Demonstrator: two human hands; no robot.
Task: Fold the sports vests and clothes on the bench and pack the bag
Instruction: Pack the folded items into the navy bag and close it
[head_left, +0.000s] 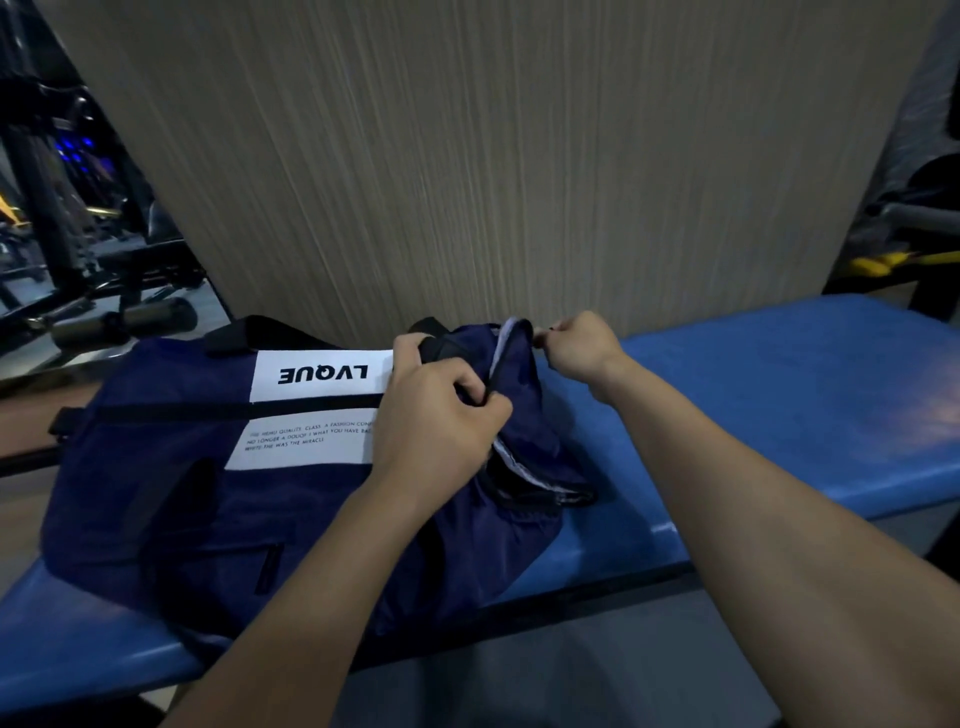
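A navy duffel bag (171, 499) with a white "LVQUE" panel lies on its side on the blue padded bench (779, 395). My left hand (436, 410) is closed on the fabric at the bag's right end, beside the zipper line. My right hand (579, 345) pinches something small at the far corner of that end, likely the zipper pull. The end pocket gapes a little, showing a pale lining edge and dark cloth inside. No loose vests or clothes are visible on the bench.
A wood-grain wall panel (493, 156) rises right behind the bench. Gym machines (67, 234) stand at the far left and a yellow-handled machine (893, 260) at the far right. Bare blue padding stretches to the right of the bag.
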